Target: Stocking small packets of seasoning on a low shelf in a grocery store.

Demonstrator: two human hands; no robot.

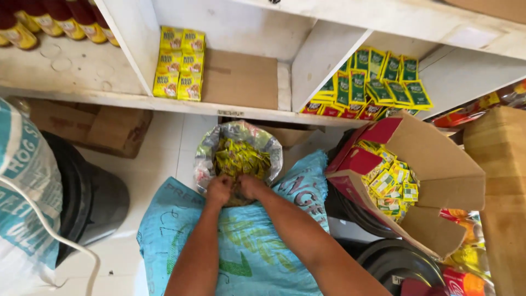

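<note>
Fingers of both hands are curled down into the near edge of a clear crinkled plastic bag (239, 143), so how tightly they close and exactly what they grip cannot be made out. The left hand (219, 190) and right hand (252, 187) sit side by side, nearly touching, knuckles up, seemingly bunching the bag's near rim. Just beyond the fingertips the bag lies open, filled with small yellow sachets (241, 157) heaped loosely.

Under both forearms lies a light blue woven sack (246, 246) with green print, its lower part cut off by the frame edge. To the right of the right hand an open cardboard box with red flaps (433, 164) holds yellow and green packets (392, 183) tumbled together. Left of the left hand stands a dark round bin (93, 200), partly hidden by a white and teal woven sack (24, 181).

Beyond the hands, a white shelf (181, 104) carries a neat stack of yellow packets (179, 63) beside a flat brown cardboard sheet (241, 79); the compartment to the right holds rows of green sachets (378, 82). Bottles (55, 22) with yellow labels are cropped at the top left.
</note>
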